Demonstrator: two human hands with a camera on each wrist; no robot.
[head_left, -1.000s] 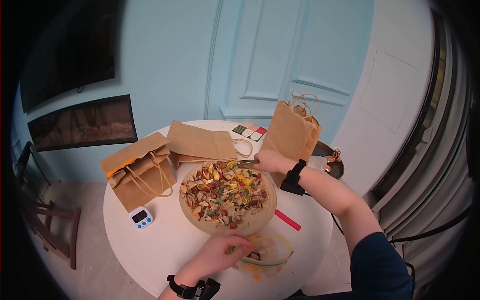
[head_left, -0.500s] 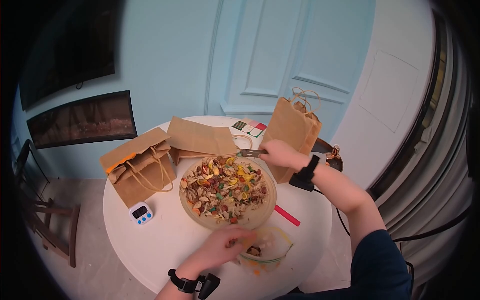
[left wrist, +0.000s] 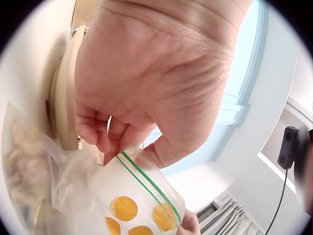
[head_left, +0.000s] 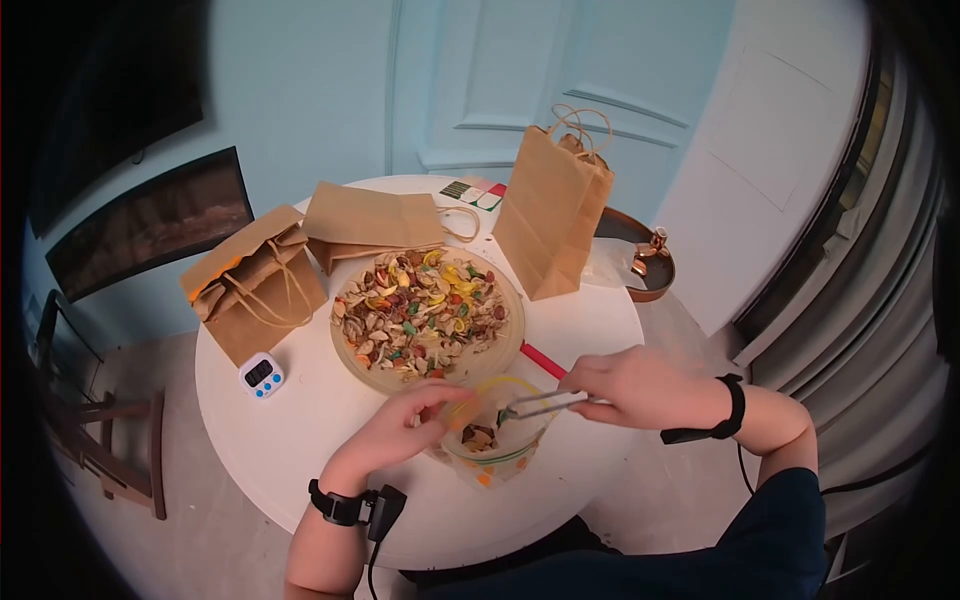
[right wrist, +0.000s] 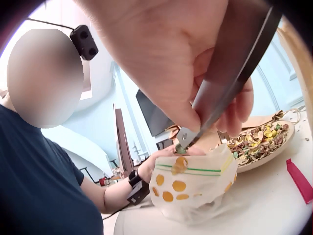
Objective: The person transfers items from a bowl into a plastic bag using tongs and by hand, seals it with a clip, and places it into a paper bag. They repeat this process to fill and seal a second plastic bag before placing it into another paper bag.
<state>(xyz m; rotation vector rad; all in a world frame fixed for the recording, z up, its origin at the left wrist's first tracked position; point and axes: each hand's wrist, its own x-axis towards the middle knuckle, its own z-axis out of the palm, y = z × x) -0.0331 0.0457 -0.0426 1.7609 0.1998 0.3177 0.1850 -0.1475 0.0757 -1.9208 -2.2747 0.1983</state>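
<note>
My right hand (head_left: pixel 645 388) holds metal tongs (head_left: pixel 548 404), their tips over the mouth of a clear zip bag (head_left: pixel 490 468). At the tips sits a small green piece (right wrist: pixel 179 148). Orange dots and a green zip line mark the bag, and some dried pieces (head_left: pixel 478 437) lie inside it. With thumb and fingers, my left hand (head_left: pixel 398 428) pinches the bag's rim, as the left wrist view shows (left wrist: pixel 142 159). Just beyond the bag stands a round, shallow wooden bowl (head_left: pixel 362 379) heaped with potpourri (head_left: pixel 420 312) in brown, yellow, red and green.
A pink stick (head_left: pixel 543 361) lies right of the bowl. A white timer (head_left: pixel 262 377) sits at left. Brown paper bags stand at left (head_left: pixel 262 335) and right (head_left: pixel 540 220); another lies behind the bowl (head_left: pixel 370 220). Beyond are a card (head_left: pixel 473 194) and a copper-coloured tray (head_left: pixel 657 288).
My right hand has brought the tongs from the bowl's far edge back toward me, over the bag. The left hand stays at the bag's rim. The head view has tilted down.
</note>
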